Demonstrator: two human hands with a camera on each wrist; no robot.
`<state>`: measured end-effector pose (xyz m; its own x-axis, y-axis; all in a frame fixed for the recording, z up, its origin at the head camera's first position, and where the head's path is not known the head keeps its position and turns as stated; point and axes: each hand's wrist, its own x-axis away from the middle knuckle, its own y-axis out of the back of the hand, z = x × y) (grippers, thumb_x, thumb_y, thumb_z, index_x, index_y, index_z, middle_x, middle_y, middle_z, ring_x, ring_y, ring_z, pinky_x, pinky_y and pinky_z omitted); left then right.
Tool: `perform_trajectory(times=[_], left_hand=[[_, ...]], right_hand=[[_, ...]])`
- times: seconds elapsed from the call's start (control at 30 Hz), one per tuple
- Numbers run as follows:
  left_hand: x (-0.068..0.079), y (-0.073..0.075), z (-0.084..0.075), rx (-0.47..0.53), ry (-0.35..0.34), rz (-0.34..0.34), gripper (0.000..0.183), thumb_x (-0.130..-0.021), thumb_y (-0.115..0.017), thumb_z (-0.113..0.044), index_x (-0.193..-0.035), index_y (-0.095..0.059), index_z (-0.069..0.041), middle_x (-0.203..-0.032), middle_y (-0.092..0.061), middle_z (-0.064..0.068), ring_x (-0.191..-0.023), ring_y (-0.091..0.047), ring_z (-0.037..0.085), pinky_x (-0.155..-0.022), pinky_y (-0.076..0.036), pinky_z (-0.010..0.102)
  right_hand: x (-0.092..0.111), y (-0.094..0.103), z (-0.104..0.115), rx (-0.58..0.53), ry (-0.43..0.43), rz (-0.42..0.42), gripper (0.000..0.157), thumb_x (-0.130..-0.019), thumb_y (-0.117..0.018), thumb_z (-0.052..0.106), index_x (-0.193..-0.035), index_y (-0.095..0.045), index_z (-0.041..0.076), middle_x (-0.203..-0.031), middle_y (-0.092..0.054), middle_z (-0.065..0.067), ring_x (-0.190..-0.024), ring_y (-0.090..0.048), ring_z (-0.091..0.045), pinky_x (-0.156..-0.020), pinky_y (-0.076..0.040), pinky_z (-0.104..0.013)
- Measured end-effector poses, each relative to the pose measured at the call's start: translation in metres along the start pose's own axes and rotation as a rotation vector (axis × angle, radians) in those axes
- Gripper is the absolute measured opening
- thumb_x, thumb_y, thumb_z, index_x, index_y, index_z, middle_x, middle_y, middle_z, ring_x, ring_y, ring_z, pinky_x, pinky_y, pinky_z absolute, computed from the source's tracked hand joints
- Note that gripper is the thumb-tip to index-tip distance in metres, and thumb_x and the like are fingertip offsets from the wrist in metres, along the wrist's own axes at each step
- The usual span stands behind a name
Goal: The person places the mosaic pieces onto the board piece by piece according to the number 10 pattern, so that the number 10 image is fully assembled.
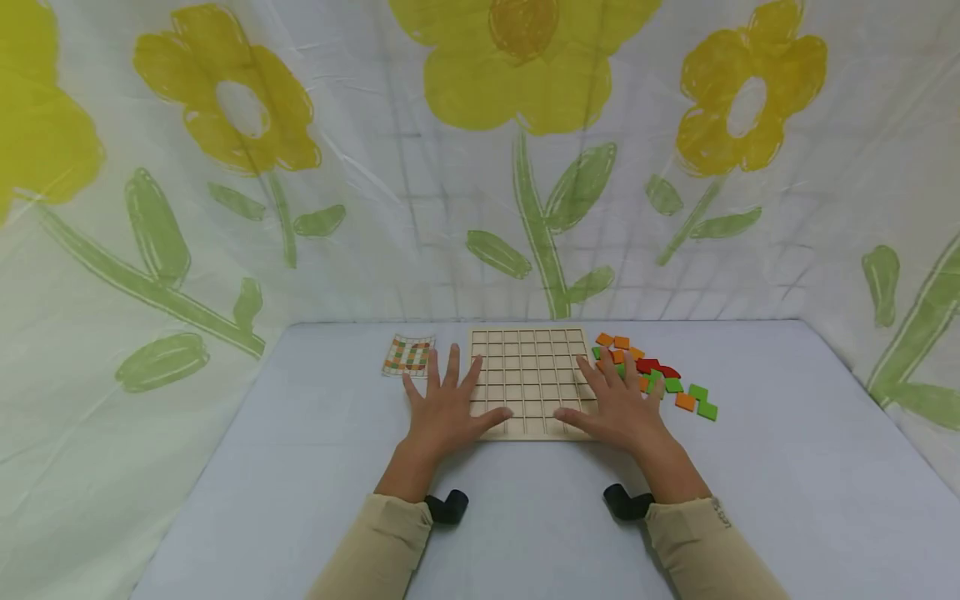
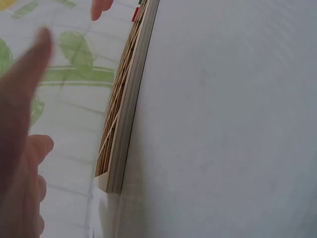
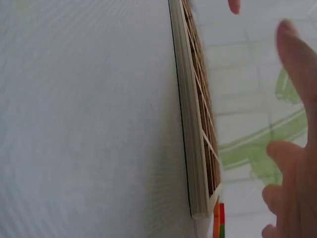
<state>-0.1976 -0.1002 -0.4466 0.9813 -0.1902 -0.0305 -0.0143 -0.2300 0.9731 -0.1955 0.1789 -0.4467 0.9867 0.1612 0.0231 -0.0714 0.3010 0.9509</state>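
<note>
A square wooden grid board (image 1: 528,375) lies on the white table, its many shallow cells bare. My left hand (image 1: 446,412) is spread over the board's left edge, thumb and fingers straight, with nothing in it. Over the right edge my right hand (image 1: 622,408) is spread the same way and holds nothing. In the left wrist view the board's edge (image 2: 126,109) lies below the left hand (image 2: 20,134), with space between them. The right wrist view likewise shows the board's side (image 3: 193,124) apart from the right hand (image 3: 297,148).
Right of the board lie several small orange tiles (image 1: 686,402), green tiles (image 1: 707,411) and red pieces (image 1: 648,365), some behind the right fingers. A patterned card (image 1: 405,357) with a coloured grid lies to the left. A flower-painted curtain (image 1: 360,250) hangs behind the table (image 1: 525,517).
</note>
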Motion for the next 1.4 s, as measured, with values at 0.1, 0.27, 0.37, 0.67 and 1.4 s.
perform_trajectory(times=[0.1, 0.27, 0.37, 0.67, 1.4], left_hand=[[0.0, 0.0, 0.0, 0.026, 0.003, 0.012, 0.099, -0.08, -0.042, -0.085, -0.159, -0.017, -0.029, -0.167, 0.0, 0.007, -0.152, 0.009, 0.038, -0.112, 0.001, 0.077], [0.0, 0.001, 0.001, 0.057, 0.002, 0.009, 0.094, -0.087, -0.036, -0.08, -0.159, -0.016, -0.024, -0.167, -0.002, 0.01, -0.152, 0.007, 0.038, -0.112, 0.003, 0.076], [-0.001, 0.001, 0.003, 0.079, -0.005, -0.003, 0.086, -0.093, -0.028, -0.076, -0.159, -0.016, -0.022, -0.167, -0.003, 0.01, -0.152, 0.006, 0.039, -0.112, 0.004, 0.076], [-0.004, 0.001, 0.008, 0.274, -0.071, 0.037, 0.063, -0.106, -0.017, -0.052, -0.16, -0.011, -0.019, -0.166, -0.005, 0.011, -0.154, -0.002, 0.03, -0.121, 0.002, 0.062], [-0.011, -0.02, 0.044, 0.597, -0.084, 0.154, 0.048, -0.103, -0.051, -0.028, -0.146, -0.047, -0.009, -0.162, -0.026, 0.004, -0.152, -0.019, 0.023, -0.125, -0.01, 0.047]], right_hand=[[-0.001, 0.0, 0.001, -0.015, -0.006, 0.001, 0.103, -0.081, -0.04, 0.086, -0.16, -0.014, 0.024, -0.167, -0.002, -0.012, -0.149, 0.006, -0.047, -0.104, 0.01, -0.083], [-0.003, 0.002, 0.001, -0.053, -0.008, -0.017, 0.092, -0.09, -0.034, 0.078, -0.16, -0.011, 0.023, -0.167, 0.002, -0.01, -0.15, 0.007, -0.046, -0.104, 0.011, -0.082], [-0.003, 0.003, 0.001, -0.075, 0.001, -0.037, 0.084, -0.094, -0.029, 0.073, -0.16, -0.012, 0.022, -0.167, 0.002, -0.01, -0.15, 0.01, -0.045, -0.103, 0.009, -0.084], [-0.009, 0.005, -0.02, -0.177, -0.023, -0.104, 0.078, -0.1, -0.024, 0.065, -0.16, -0.011, 0.017, -0.166, -0.002, -0.015, -0.147, 0.016, -0.049, -0.098, 0.014, -0.085], [-0.076, 0.026, -0.049, -0.093, -0.109, 0.11, 0.034, -0.097, -0.06, 0.026, -0.126, -0.064, 0.008, -0.112, -0.063, -0.018, -0.092, -0.055, -0.03, -0.077, -0.048, -0.04]])
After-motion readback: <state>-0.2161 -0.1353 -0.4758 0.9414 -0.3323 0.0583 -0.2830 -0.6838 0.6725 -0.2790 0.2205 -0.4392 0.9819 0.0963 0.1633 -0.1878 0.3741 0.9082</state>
